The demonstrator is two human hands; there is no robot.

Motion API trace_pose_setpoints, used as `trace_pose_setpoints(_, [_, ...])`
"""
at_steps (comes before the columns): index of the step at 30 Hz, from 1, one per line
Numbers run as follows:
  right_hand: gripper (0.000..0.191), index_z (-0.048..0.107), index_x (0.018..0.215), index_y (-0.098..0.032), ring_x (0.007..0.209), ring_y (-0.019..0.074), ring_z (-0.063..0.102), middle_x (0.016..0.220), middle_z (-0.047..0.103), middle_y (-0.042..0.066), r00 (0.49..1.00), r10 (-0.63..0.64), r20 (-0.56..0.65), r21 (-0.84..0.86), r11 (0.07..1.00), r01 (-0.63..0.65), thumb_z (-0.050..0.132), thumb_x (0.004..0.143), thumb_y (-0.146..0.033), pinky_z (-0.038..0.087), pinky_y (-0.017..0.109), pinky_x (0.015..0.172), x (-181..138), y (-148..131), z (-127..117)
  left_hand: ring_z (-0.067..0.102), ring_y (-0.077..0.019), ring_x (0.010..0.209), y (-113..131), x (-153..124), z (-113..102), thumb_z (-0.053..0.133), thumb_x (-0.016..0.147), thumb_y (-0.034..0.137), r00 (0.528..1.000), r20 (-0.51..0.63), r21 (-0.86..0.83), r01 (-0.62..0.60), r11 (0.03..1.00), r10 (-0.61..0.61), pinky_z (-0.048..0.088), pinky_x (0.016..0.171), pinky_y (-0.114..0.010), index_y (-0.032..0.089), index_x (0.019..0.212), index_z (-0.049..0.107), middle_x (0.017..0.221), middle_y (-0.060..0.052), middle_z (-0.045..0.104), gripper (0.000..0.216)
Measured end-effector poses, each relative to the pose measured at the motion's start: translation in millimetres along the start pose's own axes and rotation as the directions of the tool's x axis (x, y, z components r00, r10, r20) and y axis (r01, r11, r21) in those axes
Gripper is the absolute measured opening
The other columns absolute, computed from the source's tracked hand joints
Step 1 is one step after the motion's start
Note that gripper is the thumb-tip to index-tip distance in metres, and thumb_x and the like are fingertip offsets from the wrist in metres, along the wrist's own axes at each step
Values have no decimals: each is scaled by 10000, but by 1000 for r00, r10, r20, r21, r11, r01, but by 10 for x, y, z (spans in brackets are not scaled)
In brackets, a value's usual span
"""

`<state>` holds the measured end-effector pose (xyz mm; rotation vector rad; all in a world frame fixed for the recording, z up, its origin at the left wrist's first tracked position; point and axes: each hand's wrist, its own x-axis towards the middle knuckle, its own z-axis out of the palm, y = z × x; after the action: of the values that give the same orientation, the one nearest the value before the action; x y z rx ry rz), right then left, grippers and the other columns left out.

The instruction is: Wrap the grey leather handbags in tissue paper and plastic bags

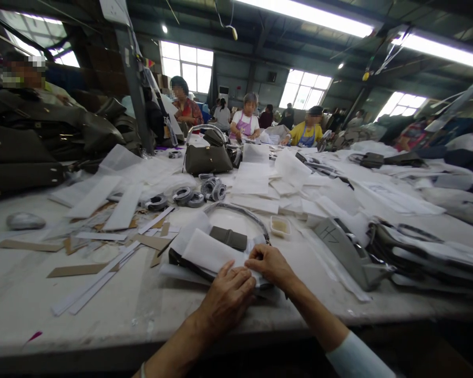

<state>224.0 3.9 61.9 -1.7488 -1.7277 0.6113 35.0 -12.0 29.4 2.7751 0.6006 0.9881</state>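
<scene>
A dark handbag (175, 256) lies on the table in front of me, partly covered by a white foam sheet (208, 252). Its wrapped handle (262, 220) arches away from me, and a small olive-grey flap or pouch (228, 238) shows inside that curve. My left hand (230, 291) rests over the near side of the sheet and bag, fingers lying flat. At the bag's right end, my right hand (271, 265) is closed in a pinch beside the sheet and some clear film. What its fingertips hold is hidden.
Cardboard and white strips (102, 278) lie to the left, with wrapped coiled straps (213, 189) beyond. A small plastic tub (280, 226) stands behind my right hand. Further bags (410, 257) lie at right; another bag (208, 159) stands farther back. Several people work across the table.
</scene>
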Motion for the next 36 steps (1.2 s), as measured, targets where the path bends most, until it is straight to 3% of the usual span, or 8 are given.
trace_pose_setpoints(4, [112, 702, 784, -196, 688, 172, 635, 718, 694, 0, 995, 0, -96, 27, 1000, 2, 686, 743, -298, 469, 276, 661, -43, -26, -112, 618, -243, 1062, 32, 24, 26, 511, 931, 172, 999, -34, 41, 26, 999, -24, 412, 1066, -505, 212, 1163, 555, 1047, -58, 674, 240])
trace_pose_setpoints(8, [324, 708, 872, -188, 810, 217, 668, 858, 736, 57, 959, 64, -276, 104, 994, -36, 601, 810, -488, 494, 314, 758, -241, 230, -659, 620, -241, 1019, 34, 38, 0, 515, 927, 169, 998, -62, 48, 15, 999, -12, 436, 1041, -502, 212, 1148, 560, 1033, -59, 666, 230])
trace_pose_setpoints(13, [345, 734, 866, -209, 837, 275, 661, 855, 742, 82, 730, 304, -613, 23, 930, -368, 642, 715, -506, 466, 344, 755, -621, 986, -1736, 623, -242, 1015, 24, 44, 4, 487, 939, 171, 996, -92, 49, 2, 999, 2, 451, 1032, -504, 212, 1117, 573, 1015, -58, 666, 202])
trace_pose_setpoints(17, [242, 737, 752, -209, 817, 283, 643, 763, 721, 82, 622, 443, -645, 50, 837, -544, 649, 677, -421, 432, 336, 678, -868, 1459, -2294, 634, -237, 1018, -23, 32, 52, 447, 956, 168, 991, -128, 70, -38, 997, 46, 459, 1024, -499, 211, 1141, 575, 1021, -55, 673, 229])
trace_pose_setpoints(22, [319, 696, 590, -178, 525, 154, 521, 500, 583, 10, 661, 582, -474, 191, 801, -568, 695, 649, -491, 356, 259, 512, -892, 1733, -2390, 645, -211, 1022, -105, 23, 85, 449, 968, 192, 980, -173, 116, -84, 990, 103, 457, 1043, -439, 223, 1176, 588, 1050, -46, 685, 253])
trace_pose_setpoints(26, [338, 690, 613, -154, 446, 101, 427, 494, 575, 1, 698, 622, -355, 311, 783, -539, 747, 605, -487, 297, 235, 454, -782, 1814, -2367, 656, -202, 1008, -140, 20, 82, 460, 964, 194, 977, -171, 133, -106, 985, 128, 462, 1035, -416, 225, 1162, 601, 1049, -36, 692, 245])
trace_pose_setpoints(32, [216, 676, 652, -147, 506, 107, 517, 588, 659, 30, 716, 606, -347, 442, 779, -445, 758, 596, -339, 343, 217, 470, -708, 1809, -2422, 657, -201, 1008, -152, 17, 95, 469, 961, 186, 974, -185, 147, -105, 984, 131, 454, 1038, -422, 232, 1182, 592, 1054, -31, 696, 257])
trace_pose_setpoints(36, [204, 679, 724, -153, 527, 116, 558, 582, 656, 8, 694, 593, -409, 514, 778, -361, 766, 555, -228, 407, 217, 500, -726, 1791, -2425, 666, -197, 994, -140, 21, 92, 472, 958, 194, 970, -203, 152, -104, 983, 134, 471, 1025, -413, 237, 1176, 597, 1047, -28, 699, 255])
